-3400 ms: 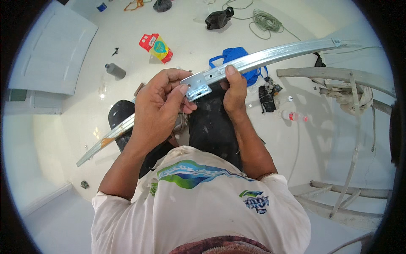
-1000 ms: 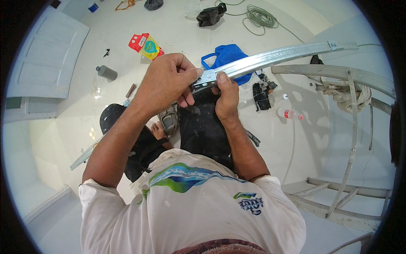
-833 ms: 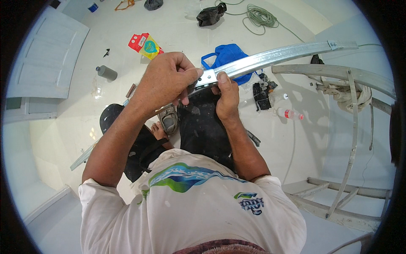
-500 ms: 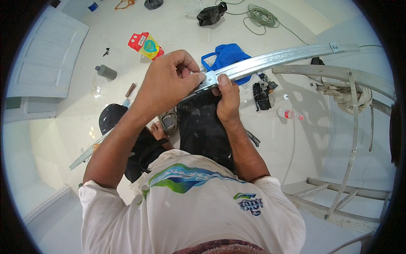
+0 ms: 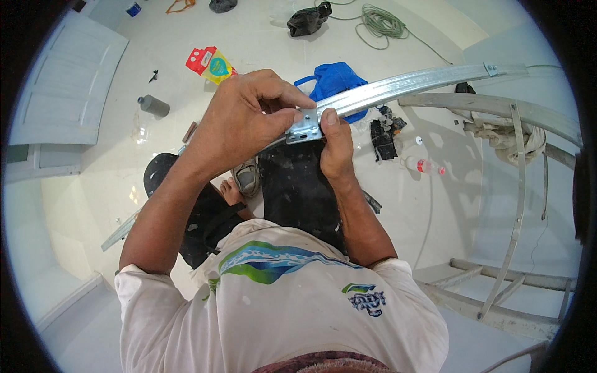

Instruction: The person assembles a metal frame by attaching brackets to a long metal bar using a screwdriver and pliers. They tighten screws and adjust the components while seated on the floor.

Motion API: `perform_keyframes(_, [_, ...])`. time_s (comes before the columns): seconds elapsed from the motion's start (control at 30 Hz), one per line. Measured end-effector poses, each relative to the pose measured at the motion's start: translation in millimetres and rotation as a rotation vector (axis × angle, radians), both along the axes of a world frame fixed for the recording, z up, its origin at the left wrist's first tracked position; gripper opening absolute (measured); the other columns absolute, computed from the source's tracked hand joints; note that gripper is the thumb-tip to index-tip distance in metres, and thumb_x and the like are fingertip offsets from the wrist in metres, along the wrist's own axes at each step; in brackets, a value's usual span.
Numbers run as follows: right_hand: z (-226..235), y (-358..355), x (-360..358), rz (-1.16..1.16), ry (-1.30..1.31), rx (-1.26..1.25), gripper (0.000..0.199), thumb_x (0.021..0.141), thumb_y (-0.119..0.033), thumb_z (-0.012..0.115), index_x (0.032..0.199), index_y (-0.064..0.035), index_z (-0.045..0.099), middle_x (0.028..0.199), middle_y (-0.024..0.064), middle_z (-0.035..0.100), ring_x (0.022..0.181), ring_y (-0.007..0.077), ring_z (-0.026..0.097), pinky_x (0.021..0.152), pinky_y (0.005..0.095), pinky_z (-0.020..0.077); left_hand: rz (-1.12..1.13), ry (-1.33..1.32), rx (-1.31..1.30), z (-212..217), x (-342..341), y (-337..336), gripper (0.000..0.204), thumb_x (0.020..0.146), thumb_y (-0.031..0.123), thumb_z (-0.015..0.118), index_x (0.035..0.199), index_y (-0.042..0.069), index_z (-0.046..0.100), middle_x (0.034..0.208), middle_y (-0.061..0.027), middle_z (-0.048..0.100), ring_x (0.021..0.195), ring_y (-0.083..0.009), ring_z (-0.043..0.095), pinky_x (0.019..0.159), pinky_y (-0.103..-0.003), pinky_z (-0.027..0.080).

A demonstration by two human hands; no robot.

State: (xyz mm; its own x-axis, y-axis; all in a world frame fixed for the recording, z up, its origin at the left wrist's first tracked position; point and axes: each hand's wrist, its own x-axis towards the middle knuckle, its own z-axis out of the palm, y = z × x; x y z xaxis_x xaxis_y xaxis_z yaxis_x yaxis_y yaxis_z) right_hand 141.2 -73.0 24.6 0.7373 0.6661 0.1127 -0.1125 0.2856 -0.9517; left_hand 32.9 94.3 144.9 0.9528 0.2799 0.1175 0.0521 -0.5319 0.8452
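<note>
A long galvanized metal channel (image 5: 404, 87) stretches from my hands toward the upper right, with a small metal bracket (image 5: 305, 129) fitted at its near end. My right hand (image 5: 336, 149) is closed round the channel beside the bracket, its thumb lying on top and the other fingers mostly hidden underneath. At the bracket's left edge, my left hand (image 5: 245, 118) has thumb and index finger bent in a pinch. Its remaining fingers are curled behind. A slot in the bracket's side faces me. Another metal clip (image 5: 491, 69) sits near the channel's far end.
On the right, a ladder (image 5: 519, 186) has cloth (image 5: 513, 140) bundled by it. About the floor lie a blue bag (image 5: 336, 81), a red-yellow packet (image 5: 211, 63), a grey bottle (image 5: 153, 105), a plastic bottle (image 5: 425, 166), coiled hose (image 5: 380, 22) and a metal strip (image 5: 119, 231).
The bracket has tipped so that its slotted side shows more toward me. My left index finger has stretched to the right over the bracket's top; my right hand has hardly moved.
</note>
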Motion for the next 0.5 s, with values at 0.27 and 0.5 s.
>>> perform_keyframes(0.27, [5,3,-4,0.002,0.066,0.036,0.047,0.111,-0.045,0.059,0.107,0.0011,0.070,0.091,0.0000,0.059,0.085,0.0111,0.048,0.075,0.0328,0.0391,0.063,0.041,-0.255,0,1,-8,0.019,0.094,0.006,0.077,0.111,0.004,0.085,0.098,-0.0064,0.080,0.086,-0.0119,0.073,0.082,-0.026,0.058])
perform_keyframes(0.5, [-3,-4,1,0.033,0.001,-0.010,0.049,0.109,-0.046,0.060,0.112,0.0020,0.070,0.093,0.0013,0.061,0.088,0.0122,0.051,0.078,0.0335,0.0410,0.144,0.113,-0.322,4,2,-8,0.019,0.094,0.006,0.078,0.111,0.004,0.085,0.095,-0.0060,0.081,0.084,-0.0098,0.072,0.079,-0.026,0.058])
